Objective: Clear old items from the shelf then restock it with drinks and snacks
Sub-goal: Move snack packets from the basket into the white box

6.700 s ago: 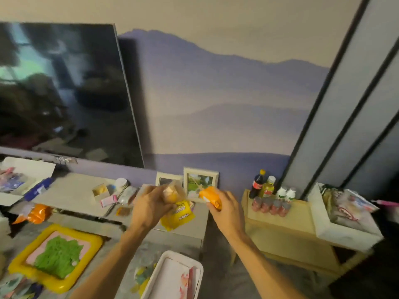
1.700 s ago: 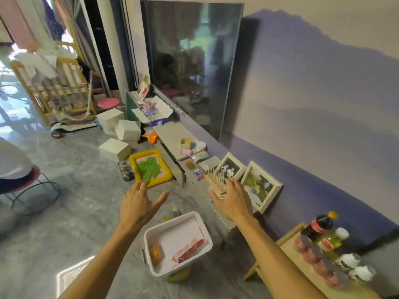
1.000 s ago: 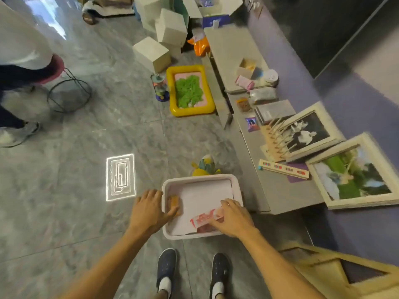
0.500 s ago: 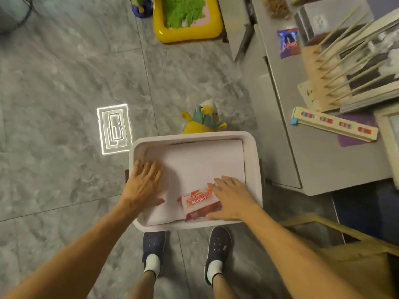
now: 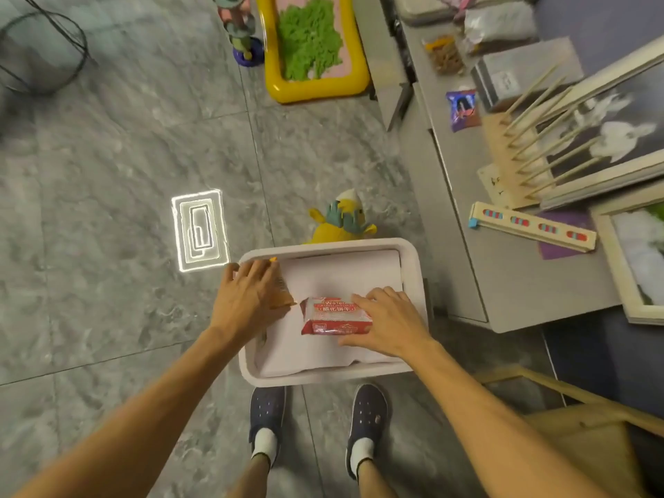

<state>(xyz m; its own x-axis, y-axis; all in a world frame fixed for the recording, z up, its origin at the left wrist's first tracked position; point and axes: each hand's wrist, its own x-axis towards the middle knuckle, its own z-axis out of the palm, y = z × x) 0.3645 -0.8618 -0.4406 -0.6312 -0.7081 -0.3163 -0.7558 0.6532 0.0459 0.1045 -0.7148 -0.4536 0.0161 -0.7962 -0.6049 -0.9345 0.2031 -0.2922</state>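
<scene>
Left hand [image 5: 248, 292]: fingers curled over a small tan-orange film snack packet [image 5: 282, 294], at the left inside wall of the white rectangular plastic bin [image 5: 413, 260]. Reads as a grasp, though the palm hides most of the packet. The bin sits on the grey floor just beyond the person's feet and is lined with a loose white paper sheet [image 5: 341, 274].

Right hand [image 5: 386, 321]: fingers over the top, thumb on the near edge of a flat red-and-white film-wrapped wafer biscuit pack [image 5: 332, 316], gripping its right end. The pack lies mid-bin, toward the near wall.

Handling, my read:
- Both packs are light. The film is slick and crinkly, so expect slip under a loose pinch.
- Wafers are brittle. Don't press the flat face or bend the pack. Hold across the long edges, thumb against fingers, with mild force.
- Small packet: cup it whole or pinch the sealed end.
- The liner isn't fixed and may lift with a pack.

Far right: a low grey cabinet top [image 5: 503, 282] just beside the bin. Near right: a pale wooden frame [image 5: 575, 422], probably the shelf to stock, but I can't confirm that.
</scene>
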